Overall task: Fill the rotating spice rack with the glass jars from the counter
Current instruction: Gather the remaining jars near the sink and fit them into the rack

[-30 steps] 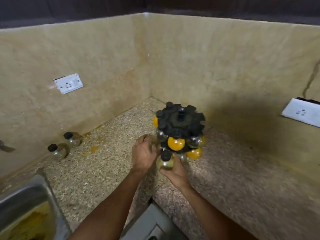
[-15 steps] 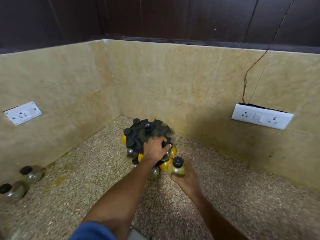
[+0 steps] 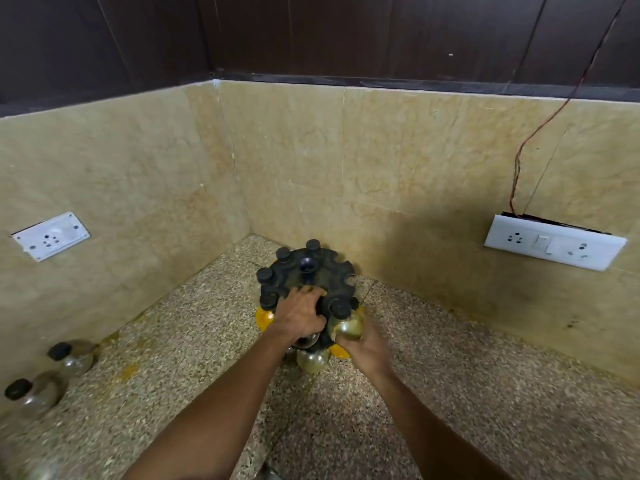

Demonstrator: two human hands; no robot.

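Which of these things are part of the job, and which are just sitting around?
Part of the job:
spice rack
jar in the right hand
two jars on the counter

Just there:
left wall socket
right switchboard
red wire

Dim, warm indoor light from above and behind the viewer; a broad soft shadow darkens the wall [image 3: 433, 244] right of the corner and the near surface [image 3: 346, 427]. Wide-angle bend curves the wall tops toward the edges. Lower-left jars [image 3: 31, 396] smear with blur, dark upper panels [image 3: 346, 32] lose detail, and faint glare glints on one glass jar [image 3: 346, 327].
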